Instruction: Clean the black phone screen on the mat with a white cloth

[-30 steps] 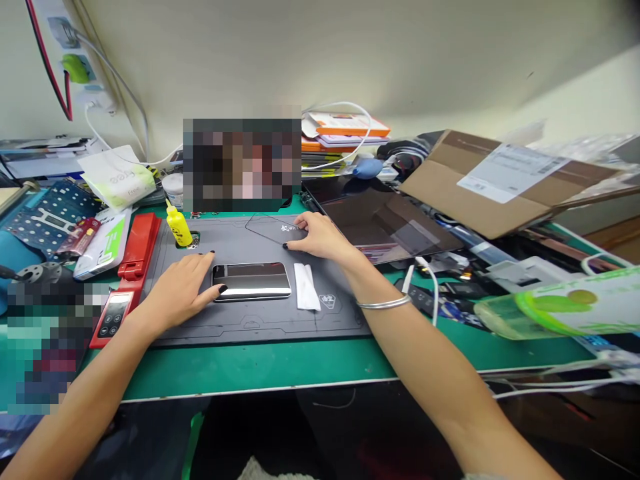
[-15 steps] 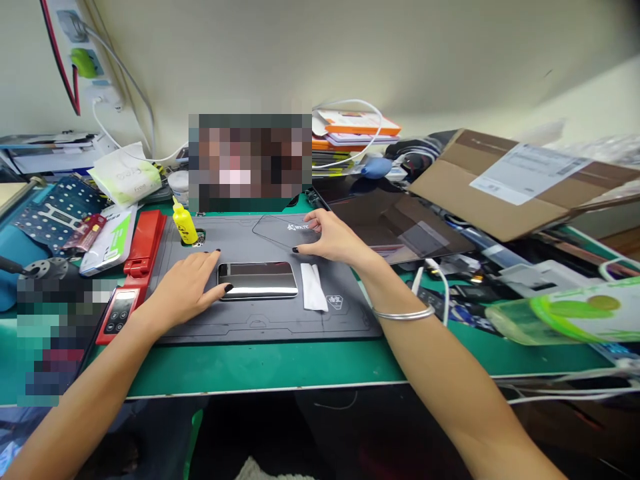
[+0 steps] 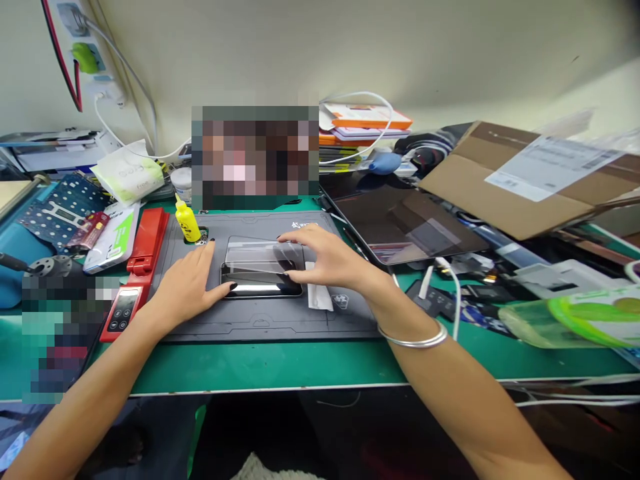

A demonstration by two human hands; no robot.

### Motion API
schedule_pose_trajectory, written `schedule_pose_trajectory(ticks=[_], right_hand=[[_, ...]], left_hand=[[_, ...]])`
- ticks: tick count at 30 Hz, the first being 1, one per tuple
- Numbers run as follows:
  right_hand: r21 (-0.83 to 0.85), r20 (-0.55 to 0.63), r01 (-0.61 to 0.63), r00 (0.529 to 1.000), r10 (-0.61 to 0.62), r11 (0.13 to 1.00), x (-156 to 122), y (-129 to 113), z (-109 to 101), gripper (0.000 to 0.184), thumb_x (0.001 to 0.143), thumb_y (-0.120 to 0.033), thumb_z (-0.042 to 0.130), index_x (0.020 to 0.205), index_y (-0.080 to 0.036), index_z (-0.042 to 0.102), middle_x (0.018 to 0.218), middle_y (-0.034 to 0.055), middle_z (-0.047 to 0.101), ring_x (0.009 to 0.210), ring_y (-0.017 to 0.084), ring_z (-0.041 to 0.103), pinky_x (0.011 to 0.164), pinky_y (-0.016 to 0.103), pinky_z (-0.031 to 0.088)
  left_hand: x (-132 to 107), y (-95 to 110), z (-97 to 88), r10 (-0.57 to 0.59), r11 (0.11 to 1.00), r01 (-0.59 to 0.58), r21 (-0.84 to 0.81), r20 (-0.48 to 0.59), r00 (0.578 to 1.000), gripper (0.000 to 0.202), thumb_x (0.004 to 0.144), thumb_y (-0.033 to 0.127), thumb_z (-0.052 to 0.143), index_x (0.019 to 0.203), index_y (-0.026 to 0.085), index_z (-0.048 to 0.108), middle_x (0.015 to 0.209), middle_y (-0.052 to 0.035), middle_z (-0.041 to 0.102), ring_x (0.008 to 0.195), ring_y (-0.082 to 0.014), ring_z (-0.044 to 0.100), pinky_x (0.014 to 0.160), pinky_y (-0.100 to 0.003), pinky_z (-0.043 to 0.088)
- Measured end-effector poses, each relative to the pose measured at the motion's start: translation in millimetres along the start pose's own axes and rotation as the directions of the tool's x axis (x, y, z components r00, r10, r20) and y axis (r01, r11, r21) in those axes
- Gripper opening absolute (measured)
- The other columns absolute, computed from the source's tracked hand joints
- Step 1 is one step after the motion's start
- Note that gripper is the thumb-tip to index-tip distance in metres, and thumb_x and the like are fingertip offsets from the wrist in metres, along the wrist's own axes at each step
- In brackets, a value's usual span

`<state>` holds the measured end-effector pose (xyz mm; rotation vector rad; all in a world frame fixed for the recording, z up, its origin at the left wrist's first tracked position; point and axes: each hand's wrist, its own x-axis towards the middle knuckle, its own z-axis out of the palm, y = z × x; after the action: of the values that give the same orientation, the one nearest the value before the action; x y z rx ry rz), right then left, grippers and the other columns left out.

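Green tabletop (image 3: 270,363) carries a dark grey repair mat (image 3: 270,330), with a yellow glue bottle (image 3: 187,223) at the mat's 11 o'clock corner. From the head view, a phone (image 3: 261,288) lies on the mat, long axis running 9 to 3 o'clock, at 3 o'clock from the left hand (image 3: 187,287), which rests open and flat, thumb tip at the phone's lower edge. A clear glass sheet (image 3: 265,255) overlaps the phone's upper part, at 9 o'clock from the right hand (image 3: 325,257), the nearer hand, its curved fingers (image 3: 300,250) holding the sheet's right end.
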<state>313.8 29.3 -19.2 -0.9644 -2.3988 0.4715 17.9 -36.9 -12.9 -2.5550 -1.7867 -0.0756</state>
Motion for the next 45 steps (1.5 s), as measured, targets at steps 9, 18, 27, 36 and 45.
schedule_pose_trajectory(ticks=[9, 18, 27, 36, 45], right_hand=[[0.004, 0.145, 0.092, 0.985, -0.092, 0.996, -6, -14, 5, 0.053, 0.075, -0.027, 0.075, 0.126, -0.017, 0.062, 0.109, 0.0113, 0.070, 0.104, 0.028, 0.060, 0.085, 0.040, 0.053], [-0.064, 0.200, 0.109, 0.975, -0.094, 0.992, -8, -20, -1, 0.044, 0.077, -0.026, 0.071, 0.120, -0.018, 0.064, 0.106, 0.0108, 0.071, 0.101, 0.028, 0.062, 0.084, 0.040, 0.051], [-0.017, 0.238, 0.118, 0.965, -0.110, 0.993, -7, -16, 2, 0.040, 0.079, -0.024, 0.067, 0.118, -0.020, 0.064, 0.109, 0.0100, 0.070, 0.104, 0.028, 0.062, 0.089, 0.041, 0.049], [-0.032, 0.249, 0.114, 0.963, -0.102, 0.993, -7, -18, 3, 0.035, 0.081, -0.026, 0.069, 0.115, -0.022, 0.064, 0.108, 0.0089, 0.071, 0.105, 0.028, 0.062, 0.087, 0.041, 0.050], [-0.047, 0.259, 0.122, 0.960, -0.106, 0.991, -8, -19, 3, 0.034, 0.081, -0.024, 0.068, 0.114, -0.021, 0.064, 0.111, 0.0090, 0.070, 0.105, 0.028, 0.062, 0.087, 0.041, 0.050]], left_hand=[[-1, 0, -1.4, 0.083, 0.997, -0.083, -0.009, -0.008, 0.997, 0.068, 0.088, 0.055, 0.058, 0.138, 0.012, 0.046, 0.143, -0.0186, 0.053, 0.131, -0.0351, 0.051, 0.105, -0.049, 0.047], [0, -2, -2.7, 0.119, 0.992, -0.118, -0.046, 0.009, 0.993, 0.065, 0.086, 0.055, 0.062, 0.136, 0.014, 0.050, 0.141, -0.0152, 0.055, 0.129, -0.0328, 0.051, 0.106, -0.049, 0.046], [0, -2, -3.9, 0.156, 0.987, -0.154, -0.042, 0.043, 0.987, 0.061, 0.088, 0.053, 0.059, 0.137, 0.017, 0.052, 0.141, -0.0147, 0.053, 0.129, -0.0327, 0.049, 0.108, -0.050, 0.043], [-1, -3, -2.9, 0.162, 0.986, -0.160, -0.051, 0.045, 0.986, 0.059, 0.089, 0.054, 0.057, 0.135, 0.017, 0.053, 0.141, -0.0147, 0.053, 0.130, -0.0339, 0.048, 0.107, -0.051, 0.043], [0, -5, -1.9, 0.157, 0.988, -0.156, -0.022, 0.060, 0.986, 0.059, 0.090, 0.055, 0.057, 0.136, 0.019, 0.053, 0.142, -0.0141, 0.052, 0.130, -0.0335, 0.048, 0.105, -0.050, 0.045]])
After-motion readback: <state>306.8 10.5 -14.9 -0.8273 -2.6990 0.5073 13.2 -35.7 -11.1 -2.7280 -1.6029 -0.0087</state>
